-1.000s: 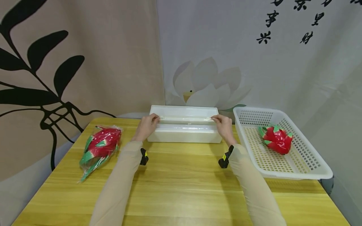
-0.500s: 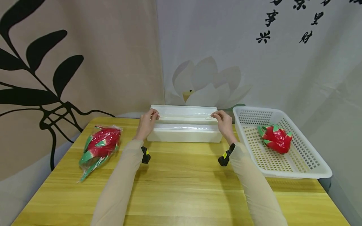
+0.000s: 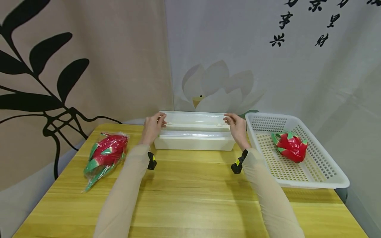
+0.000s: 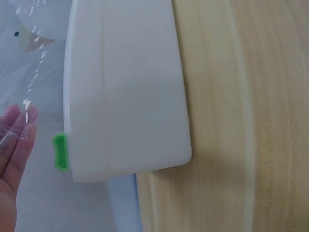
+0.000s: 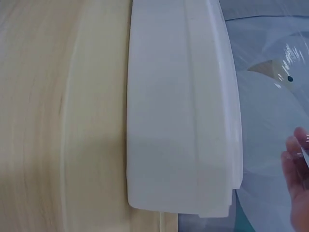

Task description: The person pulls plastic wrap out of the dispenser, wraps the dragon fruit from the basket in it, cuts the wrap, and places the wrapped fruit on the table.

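A long white cling film dispenser (image 3: 194, 144) lies across the back of the table, its lid (image 3: 196, 116) raised. Clear cling film (image 4: 36, 63) shows as a glossy sheet in both wrist views. At the dispenser's left end, my left hand (image 3: 152, 129) pinches one corner of the film between thumb and fingertips. My right hand (image 3: 237, 130) pinches the opposite corner at the right end. Both hands hover over the dispenser's ends. A small green tab (image 4: 61, 152) sticks out from the dispenser's left end in the left wrist view.
To the left lies a red and green dragon fruit shape (image 3: 107, 152) in a clear plastic bag. A white perforated basket (image 3: 324, 158) stands at the right, holding a similar red and green dragon fruit shape (image 3: 291, 147). Curtains hang behind the wooden table (image 3: 190, 198).
Both hands have risen slightly and spread a little farther apart, with the film between them. The dispenser, bag and basket have stayed in place.
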`<state>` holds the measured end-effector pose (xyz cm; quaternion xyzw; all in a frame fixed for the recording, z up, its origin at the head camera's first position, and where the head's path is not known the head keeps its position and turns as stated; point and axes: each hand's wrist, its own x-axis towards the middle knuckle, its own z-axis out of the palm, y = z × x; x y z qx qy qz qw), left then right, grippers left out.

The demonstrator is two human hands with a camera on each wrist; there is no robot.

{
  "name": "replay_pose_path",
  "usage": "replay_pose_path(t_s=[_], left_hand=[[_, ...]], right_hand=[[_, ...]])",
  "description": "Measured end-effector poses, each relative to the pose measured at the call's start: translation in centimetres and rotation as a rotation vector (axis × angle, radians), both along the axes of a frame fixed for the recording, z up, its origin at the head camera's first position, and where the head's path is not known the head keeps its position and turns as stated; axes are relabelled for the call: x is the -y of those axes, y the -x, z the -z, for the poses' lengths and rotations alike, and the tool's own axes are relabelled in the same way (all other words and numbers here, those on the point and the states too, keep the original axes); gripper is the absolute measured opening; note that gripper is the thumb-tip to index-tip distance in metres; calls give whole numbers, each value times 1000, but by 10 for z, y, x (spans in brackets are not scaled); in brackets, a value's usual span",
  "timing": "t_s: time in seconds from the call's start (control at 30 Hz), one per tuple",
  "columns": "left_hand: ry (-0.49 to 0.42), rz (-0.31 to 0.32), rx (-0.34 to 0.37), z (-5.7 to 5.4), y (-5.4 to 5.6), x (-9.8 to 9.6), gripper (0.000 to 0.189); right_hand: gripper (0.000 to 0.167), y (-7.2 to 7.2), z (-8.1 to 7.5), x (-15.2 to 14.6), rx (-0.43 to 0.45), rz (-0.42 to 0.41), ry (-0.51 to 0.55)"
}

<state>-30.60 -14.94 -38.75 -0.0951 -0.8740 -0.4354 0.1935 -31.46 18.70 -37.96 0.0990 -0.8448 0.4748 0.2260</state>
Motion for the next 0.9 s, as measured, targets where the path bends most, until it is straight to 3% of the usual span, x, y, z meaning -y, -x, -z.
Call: replay_pose_path(t_s=[0.2, 0.33, 0.6, 0.9], left_hand=[[-2, -7, -8, -6, -2, 2, 32], [-8, -3, -39, -10, -2, 1, 33], [-16, 0, -54, -19, -1, 0, 34], [-11, -12, -95, -29, -1, 0, 31]], right_hand=[[28, -3, -4, -2, 58, -11, 5], [28, -4, -7, -1, 98, -27, 66], [31, -6, -18, -1, 106, -62, 137], [33, -6, -27, -4, 127, -53, 112]])
